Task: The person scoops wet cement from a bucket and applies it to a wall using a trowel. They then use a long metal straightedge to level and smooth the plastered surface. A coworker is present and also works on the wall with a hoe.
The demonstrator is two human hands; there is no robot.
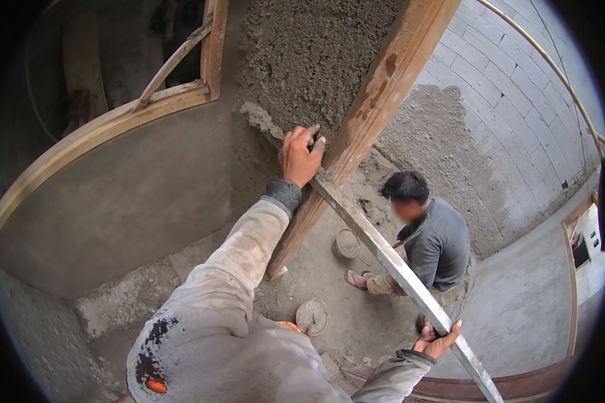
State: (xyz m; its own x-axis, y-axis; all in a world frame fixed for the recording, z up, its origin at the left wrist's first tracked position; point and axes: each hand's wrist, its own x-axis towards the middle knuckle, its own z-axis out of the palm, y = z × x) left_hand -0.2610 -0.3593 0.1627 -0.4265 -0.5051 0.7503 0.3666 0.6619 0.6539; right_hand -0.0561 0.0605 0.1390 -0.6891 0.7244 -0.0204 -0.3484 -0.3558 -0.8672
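Note:
A long metal straightedge [396,262] runs diagonally from the rough wet plaster [316,60] at the top down to the lower right, crossing a wooden board [376,101]. My left hand [301,156] grips the straightedge's upper end, fingers curled over it beside the board and against the plastered surface. Some mortar [261,121] clings just above that hand. My right hand [437,340] is closed around the lower part of the same straightedge.
A co-worker [430,242] crouches to the right below. Two mortar buckets [346,245] [311,317] stand on the floor. A wooden window frame [94,134] is at upper left, a block wall [504,121] at upper right, and a pole [544,54] along it.

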